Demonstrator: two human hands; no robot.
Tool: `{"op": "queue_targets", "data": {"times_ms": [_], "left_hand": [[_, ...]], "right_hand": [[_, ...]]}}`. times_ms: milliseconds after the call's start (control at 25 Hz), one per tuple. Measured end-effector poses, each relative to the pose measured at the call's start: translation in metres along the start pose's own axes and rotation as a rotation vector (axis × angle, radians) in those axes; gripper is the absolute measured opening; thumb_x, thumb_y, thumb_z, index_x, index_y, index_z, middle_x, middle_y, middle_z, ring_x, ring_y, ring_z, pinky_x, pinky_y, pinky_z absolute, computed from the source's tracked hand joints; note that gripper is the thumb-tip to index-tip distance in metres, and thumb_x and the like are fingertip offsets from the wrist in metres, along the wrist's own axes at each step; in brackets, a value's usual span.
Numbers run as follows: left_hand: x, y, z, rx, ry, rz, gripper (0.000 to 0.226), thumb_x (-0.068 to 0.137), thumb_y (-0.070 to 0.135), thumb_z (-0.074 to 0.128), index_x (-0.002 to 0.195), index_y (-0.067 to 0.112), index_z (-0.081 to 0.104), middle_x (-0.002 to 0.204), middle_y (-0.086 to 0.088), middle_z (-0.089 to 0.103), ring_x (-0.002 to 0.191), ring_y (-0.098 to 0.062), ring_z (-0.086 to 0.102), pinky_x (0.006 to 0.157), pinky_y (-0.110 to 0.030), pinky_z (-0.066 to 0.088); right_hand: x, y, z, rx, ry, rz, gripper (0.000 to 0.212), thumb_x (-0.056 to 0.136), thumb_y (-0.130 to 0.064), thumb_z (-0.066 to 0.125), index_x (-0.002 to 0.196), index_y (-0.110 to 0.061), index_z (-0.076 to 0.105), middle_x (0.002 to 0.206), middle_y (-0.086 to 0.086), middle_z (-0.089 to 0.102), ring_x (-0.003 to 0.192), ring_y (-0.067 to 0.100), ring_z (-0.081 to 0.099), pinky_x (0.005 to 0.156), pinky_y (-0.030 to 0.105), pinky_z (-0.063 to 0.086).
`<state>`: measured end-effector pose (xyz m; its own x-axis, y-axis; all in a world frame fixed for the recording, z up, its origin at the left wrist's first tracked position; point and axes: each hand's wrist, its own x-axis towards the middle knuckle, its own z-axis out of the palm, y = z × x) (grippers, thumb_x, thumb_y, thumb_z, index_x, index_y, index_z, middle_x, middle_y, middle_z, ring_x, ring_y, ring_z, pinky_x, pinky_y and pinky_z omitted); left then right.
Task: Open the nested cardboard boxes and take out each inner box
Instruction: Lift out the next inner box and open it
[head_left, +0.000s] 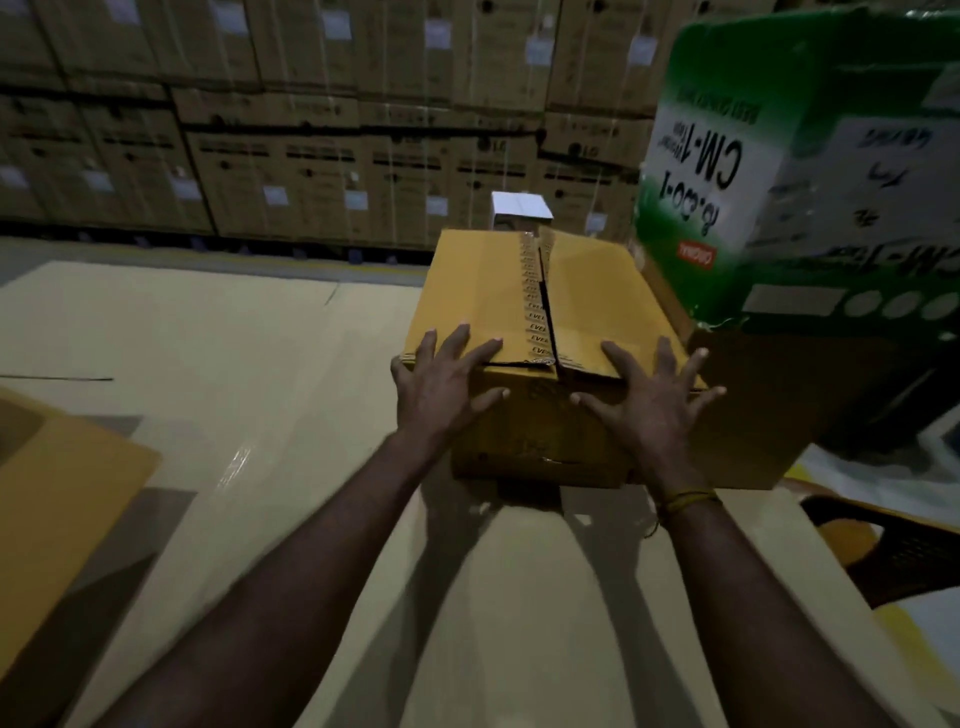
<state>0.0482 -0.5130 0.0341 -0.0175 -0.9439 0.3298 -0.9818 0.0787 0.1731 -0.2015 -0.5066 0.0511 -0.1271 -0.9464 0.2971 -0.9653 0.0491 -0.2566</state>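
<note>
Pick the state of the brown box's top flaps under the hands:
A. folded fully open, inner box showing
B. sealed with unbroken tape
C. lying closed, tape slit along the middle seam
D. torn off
C: the flaps of the brown box lie flat with a dark gap along the slit tape, left hand and right hand spread on its near edge.

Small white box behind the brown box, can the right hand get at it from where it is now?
Probably not directly. The right hand lies spread on the brown box, whose full length stands between it and the white box.
</note>
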Motion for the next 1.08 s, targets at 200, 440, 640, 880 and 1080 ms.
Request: {"op": "queue_targets", "data": {"times_ms": [200,440,640,880,1080], "left_hand": [[-0.003,0.005,-0.002,-0.133,0.032,-0.035,0.061,0.081,0.069,0.061,0.138,0.055,0.043,0.155,0.013,0.037,0.145,-0.027,0.026,0.102,-0.063,0.029],[-0.039,0.003,-0.019,-0.25,0.142,-0.043,0.048,0.08,0.062,0.068,0.126,0.051,0.06,0.143,0.016,0.051,0.138,-0.02,0.038,0.101,-0.056,0.031],[-0.121,-0.006,-0.038,-0.394,0.275,-0.068,0.033,0.076,0.056,0.073,0.109,0.049,0.071,0.128,0.021,0.061,0.128,-0.015,0.048,0.097,-0.049,0.032],[-0.257,-0.013,-0.049,-0.465,0.344,-0.072,0.024,0.08,0.056,0.064,0.101,0.049,0.072,0.124,0.027,0.061,0.125,-0.01,0.048,0.096,-0.049,0.035],[-0.328,-0.028,-0.066,-0.446,0.372,-0.061,0.022,0.08,0.04,0.078,0.102,0.043,0.074,0.126,0.021,0.062,0.125,-0.016,0.049,0.096,-0.055,0.035]], "right_hand": [[-0.005,0.027,0.004,0.222,0.003,-0.076,0.066,0.08,-0.057,0.074,0.141,-0.047,0.05,0.159,0.006,0.029,0.148,0.037,0.012,0.11,0.07,0.026],[-0.037,0.02,-0.006,0.341,0.106,-0.15,0.049,0.081,-0.043,0.079,0.128,-0.045,0.063,0.148,-0.006,0.049,0.141,0.029,0.028,0.104,0.064,0.032],[-0.121,0.003,-0.015,0.439,0.188,-0.147,0.044,0.079,-0.037,0.082,0.121,-0.043,0.068,0.141,-0.008,0.055,0.139,0.028,0.034,0.103,0.064,0.029],[-0.234,0.007,-0.025,0.475,0.247,-0.195,0.03,0.081,-0.04,0.079,0.109,-0.047,0.071,0.134,-0.016,0.06,0.132,0.022,0.043,0.099,0.057,0.03],[-0.294,-0.014,-0.046,0.466,0.238,-0.225,0.029,0.081,-0.033,0.08,0.108,-0.041,0.073,0.132,-0.011,0.062,0.131,0.023,0.045,0.102,0.056,0.03]]}}
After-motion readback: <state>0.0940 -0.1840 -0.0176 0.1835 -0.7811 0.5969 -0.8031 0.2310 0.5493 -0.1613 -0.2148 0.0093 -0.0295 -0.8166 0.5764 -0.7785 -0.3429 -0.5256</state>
